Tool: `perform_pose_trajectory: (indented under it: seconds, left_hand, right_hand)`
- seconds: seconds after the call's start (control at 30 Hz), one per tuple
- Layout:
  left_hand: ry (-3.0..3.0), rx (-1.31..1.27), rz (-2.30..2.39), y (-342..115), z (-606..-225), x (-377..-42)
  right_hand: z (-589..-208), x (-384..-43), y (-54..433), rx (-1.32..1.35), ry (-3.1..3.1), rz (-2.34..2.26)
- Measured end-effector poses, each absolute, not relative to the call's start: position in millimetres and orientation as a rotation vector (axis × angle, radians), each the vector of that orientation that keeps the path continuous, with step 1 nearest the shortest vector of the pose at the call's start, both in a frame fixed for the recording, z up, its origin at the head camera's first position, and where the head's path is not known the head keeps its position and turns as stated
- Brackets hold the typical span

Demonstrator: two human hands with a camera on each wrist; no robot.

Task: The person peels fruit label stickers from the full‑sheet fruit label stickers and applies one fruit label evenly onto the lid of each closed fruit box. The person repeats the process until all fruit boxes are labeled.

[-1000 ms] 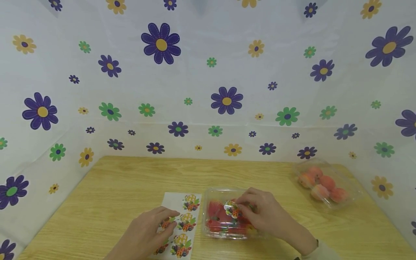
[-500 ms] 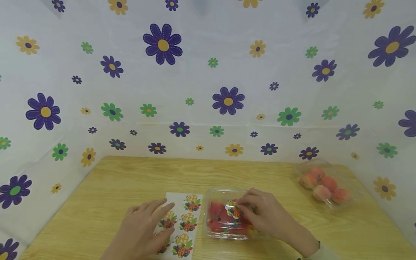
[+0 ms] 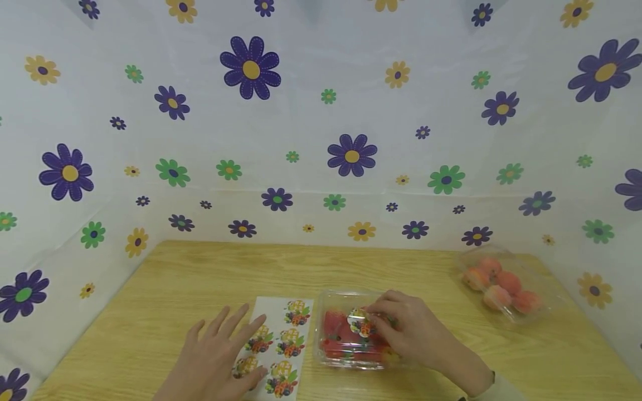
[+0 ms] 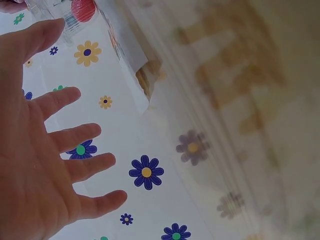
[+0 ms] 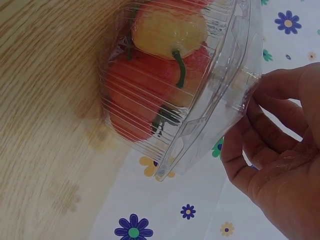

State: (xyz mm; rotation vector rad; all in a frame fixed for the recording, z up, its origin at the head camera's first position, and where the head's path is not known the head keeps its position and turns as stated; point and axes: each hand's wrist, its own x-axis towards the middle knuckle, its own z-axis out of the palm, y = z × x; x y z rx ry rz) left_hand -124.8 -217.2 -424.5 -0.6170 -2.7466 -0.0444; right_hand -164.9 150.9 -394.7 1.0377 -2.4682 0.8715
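My right hand (image 3: pixel 411 328) is over the clear plastic clamshell box (image 3: pixel 343 359), its thumb and index finger pinching the right edge of a round fruit-printed sticker (image 3: pixel 360 323). That sticker lies at the lid; whether all of it is stuck down I cannot tell. Red and yellow fruits with green stems (image 5: pixel 140 90) fill the lidded box. To the left, my left hand (image 3: pixel 210 351) is spread over the left part of a white sticker sheet (image 3: pixel 266 306), holding nothing. In the left wrist view all fingers of the left hand (image 4: pixel 45 165) stand apart.
At the back right of the wooden table (image 3: pixel 225 273), another clear container (image 3: pixel 544 284) holds several orange-red fruits (image 3: pixel 506 283). A white cloth with printed flowers (image 3: pixel 301 122) walls the table at the back and sides.
My left hand has drawn back to the left and spread its fingers, uncovering more stickers on the sheet. The right hand has stayed at the sticker on the box almost without moving.
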Motion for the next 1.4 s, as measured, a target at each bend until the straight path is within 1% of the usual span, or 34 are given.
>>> perform_pose_trajectory:
  seconds: [0.2,0.4,1.4]
  left_hand:
    - [-2.817,-0.545,0.015,-220.1,-426.6,-122.3]
    - [-2.834,-0.511,0.045,-223.5,-429.7,-121.2]
    - [-2.861,-0.523,-0.077,-219.9,-428.1,-120.4]
  right_hand:
    - [-394.0,-163.5,150.3,0.967,-2.536,0.778]
    - [-394.1,-163.1,151.1,0.960,-2.532,0.736]
    - [-394.7,-162.4,148.9,0.938,-2.593,0.702]
